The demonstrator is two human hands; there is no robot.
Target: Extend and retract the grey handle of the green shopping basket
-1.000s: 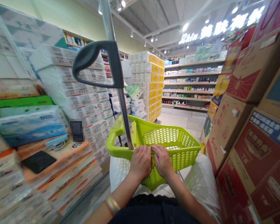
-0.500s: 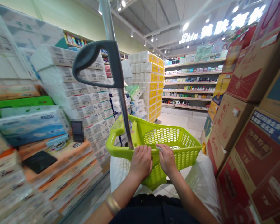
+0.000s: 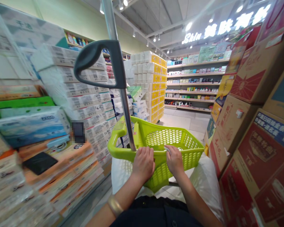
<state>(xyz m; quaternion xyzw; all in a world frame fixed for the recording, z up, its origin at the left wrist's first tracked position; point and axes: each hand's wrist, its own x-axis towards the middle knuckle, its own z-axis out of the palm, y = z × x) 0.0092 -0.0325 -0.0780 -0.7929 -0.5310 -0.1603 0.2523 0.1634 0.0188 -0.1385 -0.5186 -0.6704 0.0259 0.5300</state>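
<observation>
A lime-green plastic shopping basket (image 3: 191, 151) with perforated walls and a long grey handle (image 3: 97, 82) on a metal pole (image 3: 129, 119) stands in front of me. My left hand (image 3: 144, 162) is closed over its near rim, right beside the foot of the pole, fingers curled inside. My right hand (image 3: 174, 160) rests farther right on the same rim, its fingers bent around a thin white sheet (image 3: 167, 148) that looks like cloth or tissue. Most of that sheet is hidden under the fingers. The inside of the basket shows only in part.
Stacked tissue packs (image 3: 92, 104) rise at left, where a black tablet-like object (image 3: 40, 163) lies on orange packs. Cardboard cartons (image 3: 248, 82) line the right. Shelves (image 3: 191, 83) stand at the back, behind a yellow-and-white stack (image 3: 157, 88). White plastic sacks (image 3: 204, 186) surround the basket.
My right hand has slid right along the near rim with the white sheet, away from my left hand. The left hand and the basket have stayed in place.
</observation>
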